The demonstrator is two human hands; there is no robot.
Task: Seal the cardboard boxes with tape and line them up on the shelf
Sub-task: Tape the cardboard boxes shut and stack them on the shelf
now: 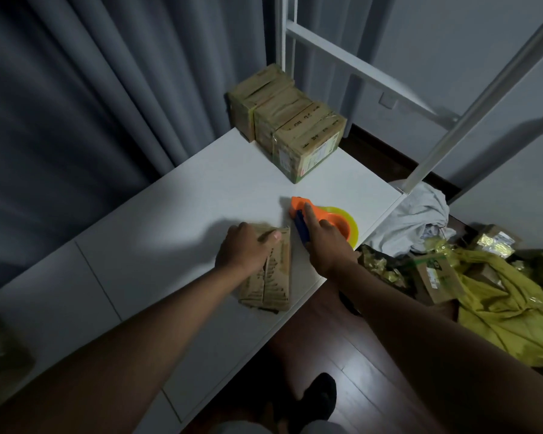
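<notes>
A worn cardboard box [271,280] lies on the white shelf [176,208] near its front edge. My left hand [243,249] rests on the box's far end, fingers curled over its top, thumb on the flap. Just right of it, my right hand [323,242] grips an orange and blue tape dispenser [304,208] with a yellow roll of tape [347,220]; the forefinger lies along its top. Three taped boxes [289,123] stand in a row at the shelf's far end.
White shelf uprights [470,98] rise at the far right. Grey curtains [91,104] hang behind the shelf. On the wooden floor to the right lie a grey cloth [411,220], yellow bags [508,311] and more small boxes [436,277].
</notes>
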